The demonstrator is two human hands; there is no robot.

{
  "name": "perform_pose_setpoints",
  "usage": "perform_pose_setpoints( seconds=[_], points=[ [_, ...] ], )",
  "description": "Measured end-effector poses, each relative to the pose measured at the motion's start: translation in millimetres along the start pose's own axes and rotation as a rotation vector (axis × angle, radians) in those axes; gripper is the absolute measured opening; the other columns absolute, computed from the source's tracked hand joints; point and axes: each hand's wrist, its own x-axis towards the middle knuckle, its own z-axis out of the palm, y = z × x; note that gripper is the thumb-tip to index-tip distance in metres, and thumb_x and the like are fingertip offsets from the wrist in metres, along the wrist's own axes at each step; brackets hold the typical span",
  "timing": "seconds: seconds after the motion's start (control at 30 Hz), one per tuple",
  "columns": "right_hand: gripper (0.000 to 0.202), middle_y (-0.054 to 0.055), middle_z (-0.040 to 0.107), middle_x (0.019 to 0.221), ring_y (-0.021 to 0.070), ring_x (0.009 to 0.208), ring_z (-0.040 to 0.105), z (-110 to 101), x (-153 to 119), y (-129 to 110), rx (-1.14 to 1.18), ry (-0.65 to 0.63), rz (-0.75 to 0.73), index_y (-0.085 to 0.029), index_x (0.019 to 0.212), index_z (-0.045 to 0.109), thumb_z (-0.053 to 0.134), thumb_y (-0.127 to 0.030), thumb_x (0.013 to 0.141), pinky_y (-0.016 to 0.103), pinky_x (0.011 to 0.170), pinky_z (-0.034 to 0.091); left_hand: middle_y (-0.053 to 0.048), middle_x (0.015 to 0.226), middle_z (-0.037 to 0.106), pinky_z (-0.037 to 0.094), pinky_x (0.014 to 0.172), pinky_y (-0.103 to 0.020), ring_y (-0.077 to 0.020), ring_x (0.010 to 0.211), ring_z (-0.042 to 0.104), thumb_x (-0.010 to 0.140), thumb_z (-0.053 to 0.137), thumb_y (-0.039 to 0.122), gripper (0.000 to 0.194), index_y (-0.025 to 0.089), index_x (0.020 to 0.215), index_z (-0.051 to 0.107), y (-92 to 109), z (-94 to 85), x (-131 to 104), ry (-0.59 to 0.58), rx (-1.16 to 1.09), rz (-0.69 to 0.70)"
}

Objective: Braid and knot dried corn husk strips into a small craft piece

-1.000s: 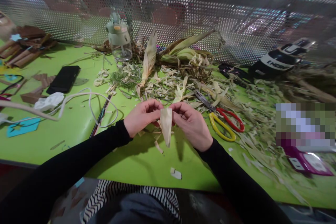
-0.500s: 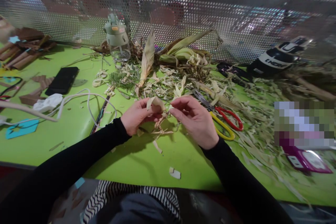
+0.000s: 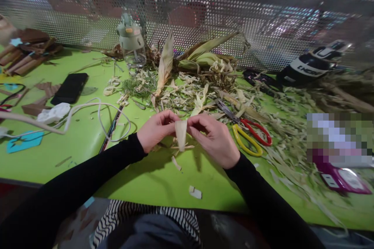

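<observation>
A pale strip of corn husk (image 3: 181, 134) hangs down between my two hands, over the green table (image 3: 163, 186). My left hand (image 3: 159, 130) pinches its upper left edge between thumb and fingers. On the other side my right hand (image 3: 214, 136) is closed on the strip's upper right edge. Below them lie thin husk scraps (image 3: 176, 162), partly hidden by the strip. Scissors (image 3: 248, 136) with one red and one yellow handle rest just right of my right hand. Shredded husk (image 3: 181, 97) is heaped beyond both hands.
An upright husk (image 3: 165, 62) and a clear bottle (image 3: 133, 46) stand by the perforated metal screen (image 3: 181, 15). A black bottle (image 3: 309, 66) leans at right. Leftward lie a phone (image 3: 70, 88), a white cable (image 3: 99, 113) and bark pieces (image 3: 26, 56). A purple-edged object (image 3: 339, 177) sits right.
The husk piece, curled up above my left fingers before, now hangs flat and downward between both hands. My hands have drawn closer together.
</observation>
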Motion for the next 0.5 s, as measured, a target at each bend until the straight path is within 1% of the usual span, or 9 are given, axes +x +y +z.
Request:
perform_pose_setpoints(
  seconds=[0.1, 0.17, 0.2, 0.27, 0.33, 0.4, 0.5],
  points=[
    [0.008, 0.002, 0.062, 0.073, 0.0123, 0.063, 0.055, -0.7, -2.3, -2.1, 0.051, 0.011, 0.108, -0.017, 0.078, 0.058, 0.055, -0.019, 0.084, 0.025, 0.058, 0.044, 0.004, 0.063, 0.059, 0.045, 0.056, -0.019, -0.0059, 0.056, 0.055, 0.065, 0.075, 0.026, 0.026, 0.013, 0.072, 0.054, -0.8, 0.3, -0.9, -0.031, 0.103, 0.119],
    [0.004, 0.001, 0.062, 0.073, 0.012, 0.061, 0.054, -1.5, -3.4, -1.2, 0.084, 0.013, 0.134, -0.017, 0.078, 0.058, 0.06, -0.02, 0.08, 0.024, 0.056, 0.042, 0.003, 0.065, 0.059, 0.045, 0.056, -0.019, -0.0061, 0.057, 0.055, 0.068, 0.073, 0.025, 0.023, 0.012, 0.076, 0.055, -1.1, 0.0, -2.1, -0.061, 0.164, 0.164],
    [0.007, 0.001, 0.062, 0.073, 0.0118, 0.061, 0.054, -1.5, -3.7, -0.1, 0.117, 0.014, 0.15, -0.017, 0.079, 0.057, 0.063, -0.021, 0.078, 0.024, 0.055, 0.042, 0.002, 0.065, 0.059, 0.044, 0.055, -0.018, -0.0058, 0.057, 0.054, 0.069, 0.072, 0.024, 0.022, 0.012, 0.077, 0.056, -1.0, -0.1, -2.7, -0.069, 0.199, 0.181],
    [0.015, 0.0, 0.061, 0.074, 0.0115, 0.062, 0.055, -0.2, -3.7, 2.9, 0.242, 0.029, 0.196, -0.019, 0.082, 0.055, 0.067, -0.024, 0.075, 0.023, 0.054, 0.043, 0.003, 0.065, 0.059, 0.041, 0.052, -0.017, -0.0045, 0.055, 0.051, 0.069, 0.072, 0.021, 0.02, 0.012, 0.078, 0.057, -0.2, 0.2, -3.8, -0.059, 0.271, 0.215],
    [0.02, -0.001, 0.061, 0.077, 0.0114, 0.066, 0.056, 2.3, -3.0, 5.8, 0.41, 0.057, 0.255, -0.02, 0.086, 0.053, 0.068, -0.027, 0.075, 0.023, 0.057, 0.046, 0.003, 0.065, 0.059, 0.041, 0.051, -0.016, -0.0038, 0.054, 0.051, 0.068, 0.073, 0.019, 0.019, 0.012, 0.078, 0.058, 1.5, 1.2, -4.3, -0.034, 0.294, 0.234],
    [0.022, -0.001, 0.061, 0.079, 0.0114, 0.069, 0.058, 4.6, -1.8, 7.1, 0.527, 0.046, 0.287, -0.02, 0.092, 0.053, 0.067, -0.028, 0.076, 0.023, 0.06, 0.048, 0.003, 0.066, 0.061, 0.045, 0.054, -0.016, -0.0047, 0.056, 0.055, 0.068, 0.073, 0.018, 0.02, 0.012, 0.078, 0.058, 3.7, 2.1, -3.8, -0.014, 0.235, 0.202],
    [0.015, -0.001, 0.061, 0.077, 0.0099, 0.065, 0.055, 5.3, -0.4, 5.9, 0.532, 0.001, 0.288, -0.019, 0.09, 0.058, 0.064, -0.03, 0.08, 0.022, 0.057, 0.047, 0.001, 0.068, 0.065, 0.051, 0.059, -0.02, -0.008, 0.058, 0.061, 0.066, 0.076, 0.021, 0.025, 0.013, 0.081, 0.057, 5.8, 1.4, -1.8, -0.013, 0.082, 0.069]
  ],
)
